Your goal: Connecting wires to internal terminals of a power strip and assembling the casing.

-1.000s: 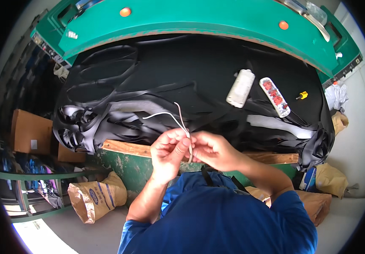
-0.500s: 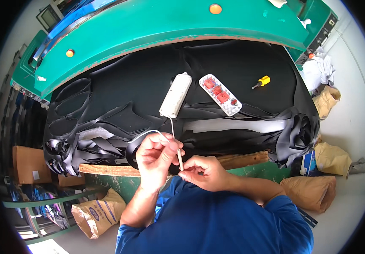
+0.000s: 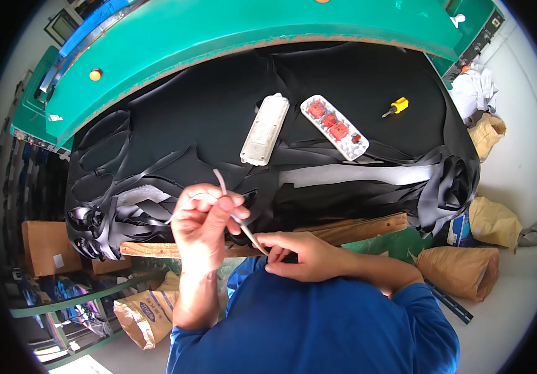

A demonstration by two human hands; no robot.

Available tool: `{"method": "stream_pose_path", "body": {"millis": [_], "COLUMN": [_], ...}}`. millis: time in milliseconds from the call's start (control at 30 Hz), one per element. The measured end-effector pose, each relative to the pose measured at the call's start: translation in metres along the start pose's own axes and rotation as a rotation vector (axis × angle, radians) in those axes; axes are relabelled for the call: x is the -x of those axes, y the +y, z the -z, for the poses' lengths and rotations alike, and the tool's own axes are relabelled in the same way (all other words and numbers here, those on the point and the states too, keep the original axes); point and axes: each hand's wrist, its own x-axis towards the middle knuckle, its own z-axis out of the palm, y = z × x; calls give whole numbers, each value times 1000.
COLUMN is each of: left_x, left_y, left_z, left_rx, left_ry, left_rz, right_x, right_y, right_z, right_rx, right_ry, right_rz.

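Observation:
A whitish cable (image 3: 246,232) runs between my two hands above the table's near edge. My left hand (image 3: 203,218) pinches it between thumb and fingers, and a short length sticks up beyond the fingertips. Lower down, my right hand (image 3: 302,255) has its fingers closed on the cable's other stretch near my shirt. Beyond my hands lies one white half of a power strip housing (image 3: 265,129). To its right sits the open half (image 3: 357,151), with red socket parts (image 3: 329,120) inside. A small screwdriver (image 3: 398,106) with a yellow handle lies farther right.
Black sheet material (image 3: 355,68) covers the table, with loose cut strips (image 3: 440,187) bunched at the near right. A wooden board (image 3: 368,230) edges the front. Behind stands a green machine (image 3: 231,31). Brown paper bags (image 3: 458,268) and a cardboard box (image 3: 47,249) flank the table.
My left hand has moved left, and the cable between my hands now slants. The stretch that seemed to reach the white housing half no longer does. The view has shifted slightly.

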Motion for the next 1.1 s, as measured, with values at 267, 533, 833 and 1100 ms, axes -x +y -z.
{"method": "stream_pose_path", "body": {"millis": [267,533,833,1100], "left_x": [21,-3,-23,-23], "left_y": [29,19,2,6], "left_z": [65,107,110,120], "left_rx": [61,38,112,123], "left_ry": [21,65,18,43], "left_rz": [-39,32,138,157], "right_x": [19,-2,-15,-36], "right_y": [17,-12,-6,-39], "right_z": [58,56,70,74], "right_rx": [80,990,1101,1005], "right_ry": [705,428,298,121], "right_rz": [86,67,0,-81]}}
